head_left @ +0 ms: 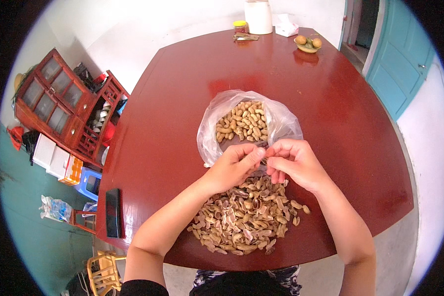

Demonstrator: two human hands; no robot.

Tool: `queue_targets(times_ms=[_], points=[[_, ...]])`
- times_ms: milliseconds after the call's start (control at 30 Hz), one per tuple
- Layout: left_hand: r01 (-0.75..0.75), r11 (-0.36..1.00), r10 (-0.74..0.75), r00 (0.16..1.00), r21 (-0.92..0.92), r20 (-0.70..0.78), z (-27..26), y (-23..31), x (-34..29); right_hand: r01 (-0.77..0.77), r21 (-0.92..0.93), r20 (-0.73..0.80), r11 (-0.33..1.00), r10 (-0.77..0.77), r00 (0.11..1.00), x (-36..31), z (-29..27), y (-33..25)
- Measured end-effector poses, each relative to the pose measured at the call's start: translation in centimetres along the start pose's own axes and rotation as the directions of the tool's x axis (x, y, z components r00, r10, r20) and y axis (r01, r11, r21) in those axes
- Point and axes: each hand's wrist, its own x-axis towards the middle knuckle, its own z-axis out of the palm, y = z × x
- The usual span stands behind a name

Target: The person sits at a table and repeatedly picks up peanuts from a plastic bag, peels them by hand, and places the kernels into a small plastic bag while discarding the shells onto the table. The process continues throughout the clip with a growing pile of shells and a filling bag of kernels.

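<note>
My left hand (239, 165) and my right hand (293, 160) meet fingertip to fingertip, both pinched closed. Between them is a small brownish peanut (264, 161), mostly covered by the fingers. Just beyond the hands, a clear plastic bag (286, 121) lies with its mouth spread wide. Whole unshelled peanuts (244, 120) fill its far part. Under and in front of my wrists spreads a broad heap of cracked peanut shells (239, 217), some showing pale insides. A few pieces lie apart at the heap's right side.
The dark red table (177, 98) carries a black phone (113, 213) at its left edge. Along the far side stand a yellow-lidded jar (240, 26), a white container (258, 17), a tissue pack (286, 25) and a fruit bowl (308, 48). A wooden cabinet (56, 101) is at left.
</note>
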Motion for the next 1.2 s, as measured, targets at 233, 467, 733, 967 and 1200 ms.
queue_targets(times_ms=[233,467,733,967,1200], points=[[0.195,0.819,-0.207,0.978,-0.54,0.04,-1.2,0.0,0.1,-0.128,-0.315,0.322,0.94,0.233,0.918,-0.8,-1.1,-1.9],[0.155,0.886,-0.167,0.986,-0.437,0.011,0.3,0.2,-0.2,0.213,-0.211,-0.011,0.954,-0.22,0.975,-0.4,1.3,0.7],[0.154,0.811,-0.124,0.988,-0.564,0.092,0.1,0.1,-0.3,0.16,0.01,-0.062,0.987,-0.159,0.985,0.0,1.5,0.6],[0.188,0.8,-0.159,0.982,-0.57,0.102,0.3,0.4,-0.3,0.111,0.104,-0.047,0.988,-0.107,0.993,0.3,1.4,1.3],[-0.052,0.922,0.038,0.998,-0.383,-0.045,0.9,0.0,-0.2,0.007,0.413,-0.15,0.911,0.06,0.987,0.5,0.7,1.6]])
